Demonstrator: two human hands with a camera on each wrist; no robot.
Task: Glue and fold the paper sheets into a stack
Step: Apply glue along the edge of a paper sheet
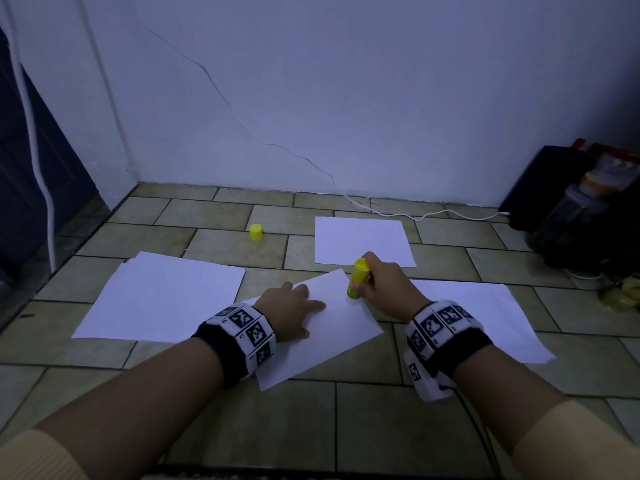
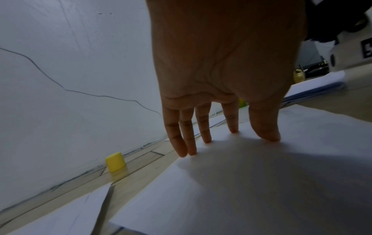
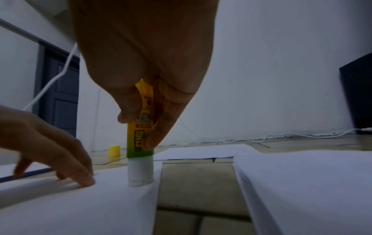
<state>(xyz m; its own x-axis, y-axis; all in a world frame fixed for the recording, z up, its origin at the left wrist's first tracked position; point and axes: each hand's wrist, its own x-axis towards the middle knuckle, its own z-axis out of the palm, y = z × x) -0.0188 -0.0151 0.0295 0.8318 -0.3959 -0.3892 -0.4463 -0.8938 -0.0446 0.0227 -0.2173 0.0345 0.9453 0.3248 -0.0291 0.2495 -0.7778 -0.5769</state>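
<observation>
A white paper sheet (image 1: 329, 327) lies askew on the tiled floor in front of me. My left hand (image 1: 294, 306) presses flat on it with straight, spread fingers (image 2: 205, 127). My right hand (image 1: 377, 282) grips a yellow-green glue stick (image 1: 356, 278) upright, its white tip (image 3: 141, 173) touching the sheet (image 3: 80, 206) near the right edge. The glue stick's yellow cap (image 1: 256, 232) stands on the floor farther back. More white sheets lie around: a pile at left (image 1: 162, 296), one sheet at the back (image 1: 363, 240), a pile at right (image 1: 485, 313).
A white wall rises behind the floor, and a white cable (image 1: 415, 214) runs along its base to dark objects (image 1: 571, 209) at the right. A dark door (image 1: 31, 168) stands at the left. The right paper pile (image 3: 302, 182) lies close to the glue stick.
</observation>
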